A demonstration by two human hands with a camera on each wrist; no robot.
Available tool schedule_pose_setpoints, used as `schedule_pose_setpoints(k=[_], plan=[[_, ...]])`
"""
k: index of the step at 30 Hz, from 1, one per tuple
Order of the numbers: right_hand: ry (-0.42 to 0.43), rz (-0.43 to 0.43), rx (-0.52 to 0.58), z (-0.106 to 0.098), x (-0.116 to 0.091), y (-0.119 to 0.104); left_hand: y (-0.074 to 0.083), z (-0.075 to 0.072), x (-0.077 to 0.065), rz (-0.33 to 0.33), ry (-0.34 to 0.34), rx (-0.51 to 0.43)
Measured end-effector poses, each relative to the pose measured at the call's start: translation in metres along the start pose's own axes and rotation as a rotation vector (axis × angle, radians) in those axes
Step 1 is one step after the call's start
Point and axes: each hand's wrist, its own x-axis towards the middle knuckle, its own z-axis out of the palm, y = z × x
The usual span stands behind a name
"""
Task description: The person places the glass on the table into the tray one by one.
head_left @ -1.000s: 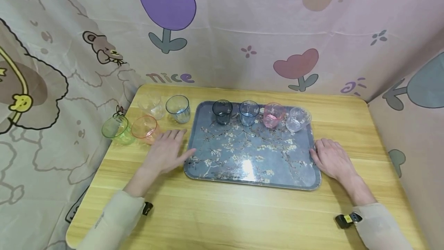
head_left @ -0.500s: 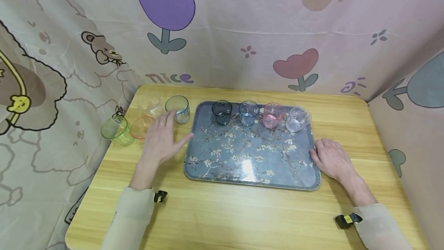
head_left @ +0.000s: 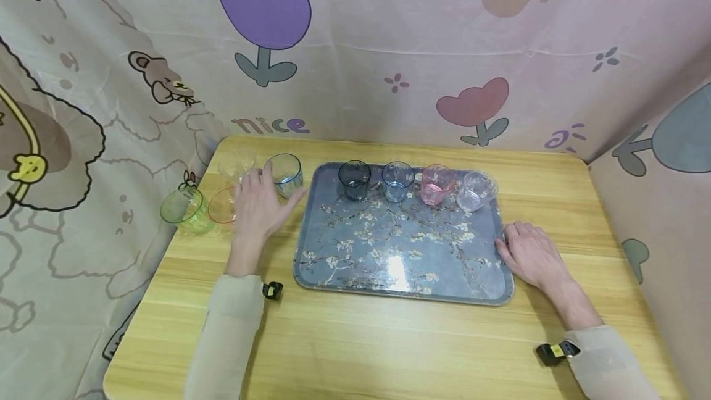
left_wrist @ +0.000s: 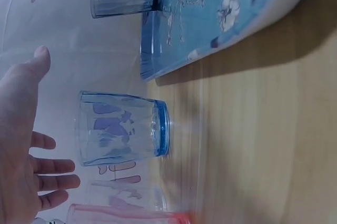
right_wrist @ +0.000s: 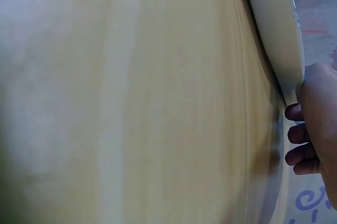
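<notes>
My left hand (head_left: 258, 205) reaches over the left part of the table, fingers spread and thumb apart. It is nearest to a blue-tinted glass (left_wrist: 124, 129), which stands upright off the tray's left edge; in the left wrist view the hand is apart from it. Partly behind this hand stand an orange-rimmed glass (head_left: 218, 207) and a clear glass (head_left: 236, 162). A green glass (head_left: 187, 210) is farther left. My right hand (head_left: 534, 255) rests with relaxed fingers by the right edge of a grey-blue flowered tray (head_left: 355, 264), its thumb at the rim.
Along the tray's back edge stand a dark glass (head_left: 355, 183), a blue glass (head_left: 397, 184), a pink glass (head_left: 437, 186) and a clear glass (head_left: 476, 192). The wooden table (head_left: 355, 350) has a printed curtain (head_left: 361, 36) behind it and at both sides.
My left hand has moved forward and slightly right, from beside the orange-rimmed glass towards the blue-tinted glass. My right hand, the tray and the glasses have stayed in place.
</notes>
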Motion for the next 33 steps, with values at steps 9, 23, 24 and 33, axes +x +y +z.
schedule_pose_setpoints(k=[9, 23, 24, 33], plan=[[0.001, -0.003, 0.001, -0.001, -0.001, 0.0, 0.002, 0.006, 0.021, -0.066, -0.003, 0.083], [0.017, -0.011, 0.006, 0.002, 0.0, 0.002, -0.003, 0.016, 0.035, -0.073, -0.048, 0.13], [0.016, -0.011, 0.006, 0.002, 0.001, 0.002, -0.003, 0.017, 0.036, -0.07, -0.052, 0.128], [0.02, -0.01, 0.008, 0.003, 0.001, 0.002, -0.007, 0.023, 0.042, -0.055, -0.088, 0.112]])
